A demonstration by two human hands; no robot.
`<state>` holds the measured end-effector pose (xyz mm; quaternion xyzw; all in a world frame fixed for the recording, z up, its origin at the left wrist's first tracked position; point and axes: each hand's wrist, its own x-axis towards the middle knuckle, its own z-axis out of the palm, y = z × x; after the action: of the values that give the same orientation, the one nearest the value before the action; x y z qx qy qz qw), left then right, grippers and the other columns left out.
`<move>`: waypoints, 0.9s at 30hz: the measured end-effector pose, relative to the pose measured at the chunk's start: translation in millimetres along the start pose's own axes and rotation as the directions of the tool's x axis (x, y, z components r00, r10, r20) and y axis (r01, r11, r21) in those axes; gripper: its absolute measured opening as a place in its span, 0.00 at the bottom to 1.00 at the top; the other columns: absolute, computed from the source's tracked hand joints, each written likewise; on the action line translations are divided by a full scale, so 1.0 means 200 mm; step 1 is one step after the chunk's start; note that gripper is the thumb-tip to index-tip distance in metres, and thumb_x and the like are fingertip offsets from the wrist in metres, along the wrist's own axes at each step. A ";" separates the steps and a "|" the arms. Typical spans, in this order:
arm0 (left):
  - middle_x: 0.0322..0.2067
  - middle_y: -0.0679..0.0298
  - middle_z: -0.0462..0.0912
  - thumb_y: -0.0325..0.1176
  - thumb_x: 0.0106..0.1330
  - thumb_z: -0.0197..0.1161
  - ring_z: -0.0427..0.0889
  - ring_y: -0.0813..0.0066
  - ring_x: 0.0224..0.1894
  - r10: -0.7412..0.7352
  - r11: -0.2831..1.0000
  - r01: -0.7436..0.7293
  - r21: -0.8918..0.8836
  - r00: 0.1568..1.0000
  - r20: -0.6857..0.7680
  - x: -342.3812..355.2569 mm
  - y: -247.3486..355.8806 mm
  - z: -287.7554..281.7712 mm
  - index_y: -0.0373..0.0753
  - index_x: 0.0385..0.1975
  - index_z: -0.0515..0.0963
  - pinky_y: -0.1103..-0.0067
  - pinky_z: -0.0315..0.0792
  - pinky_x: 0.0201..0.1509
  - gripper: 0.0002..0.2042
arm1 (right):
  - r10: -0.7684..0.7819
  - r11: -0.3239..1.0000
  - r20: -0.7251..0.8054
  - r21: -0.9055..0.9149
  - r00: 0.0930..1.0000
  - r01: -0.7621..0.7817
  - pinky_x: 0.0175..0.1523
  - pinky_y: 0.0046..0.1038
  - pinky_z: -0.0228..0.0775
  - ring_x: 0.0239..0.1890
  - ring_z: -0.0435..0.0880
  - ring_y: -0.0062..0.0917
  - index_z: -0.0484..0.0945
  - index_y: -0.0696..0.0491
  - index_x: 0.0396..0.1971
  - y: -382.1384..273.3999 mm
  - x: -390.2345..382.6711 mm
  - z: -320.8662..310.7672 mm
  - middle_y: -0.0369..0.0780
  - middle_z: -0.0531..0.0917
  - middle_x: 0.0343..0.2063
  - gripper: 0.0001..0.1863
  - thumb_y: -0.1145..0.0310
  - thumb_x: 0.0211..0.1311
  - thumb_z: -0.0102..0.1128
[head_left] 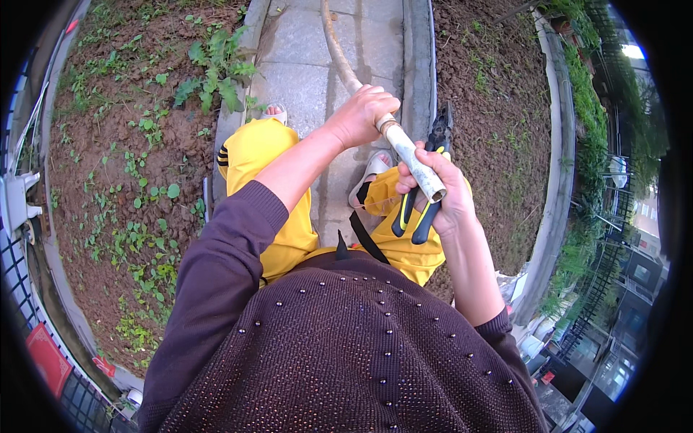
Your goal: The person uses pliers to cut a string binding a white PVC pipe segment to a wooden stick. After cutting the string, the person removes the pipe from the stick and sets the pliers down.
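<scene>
A long pale pole [338, 54] runs away from me over the path, looking curved. Its near end is a whitish, scuffed tube [409, 153] with a hollow, open mouth turned toward me. My left hand [363, 115] is wrapped round the pole just beyond a brownish ring where the tube begins. Close to the tube's mouth, my right hand [449, 189] is closed with its thumb along the tube. The same hand holds a pair of pliers [440, 128], dark jaws pointing away and black-and-yellow handles [427, 220] hanging below. The fingers under the tube are partly hidden.
I sit or crouch above a concrete path [292, 79] with raised edges [420, 65]. Brown soil with small green plants [216, 68] lies on the left, and another soil bed [498, 144] on the right. Fences stand at both far sides.
</scene>
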<state>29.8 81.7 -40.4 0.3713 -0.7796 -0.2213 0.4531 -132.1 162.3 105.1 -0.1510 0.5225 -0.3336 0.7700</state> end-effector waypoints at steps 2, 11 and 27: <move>0.25 0.63 0.76 0.28 0.47 0.65 0.77 0.59 0.36 -0.014 1.000 0.014 0.014 1.000 0.001 0.00 0.01 -0.01 0.42 0.22 0.69 0.67 0.67 0.41 0.09 | -0.004 1.000 -0.008 -0.004 1.000 0.004 0.35 0.29 0.71 0.23 0.75 0.24 0.67 0.54 0.47 -0.02 0.00 0.01 0.43 0.78 0.28 0.16 0.67 0.63 0.60; 0.22 0.58 0.78 0.27 0.45 0.67 0.79 0.55 0.31 -0.259 0.965 0.258 -0.049 0.966 -0.014 0.08 0.02 -0.12 0.39 0.21 0.71 0.67 0.70 0.35 0.09 | -0.022 1.000 0.127 -0.019 0.992 0.025 0.33 0.26 0.74 0.26 0.78 0.23 0.72 0.56 0.46 -0.24 -0.06 -0.01 0.44 0.82 0.31 0.16 0.59 0.69 0.56; 0.19 0.71 0.77 0.32 0.54 0.75 0.74 0.85 0.22 -0.606 0.747 0.471 -0.469 0.773 -0.190 0.53 -0.11 -0.41 0.36 0.24 0.77 0.81 0.70 0.27 0.11 | -0.104 0.354 0.529 -0.772 0.842 0.529 0.48 0.32 0.71 0.42 0.83 0.34 0.73 0.58 0.49 -0.18 -0.16 0.14 0.44 0.82 0.36 0.23 0.66 0.55 0.69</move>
<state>75.9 -16.7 42.0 0.5153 -0.4879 -0.4312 0.5572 -126.7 154.0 161.1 -0.7008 0.4116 -0.1104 0.5721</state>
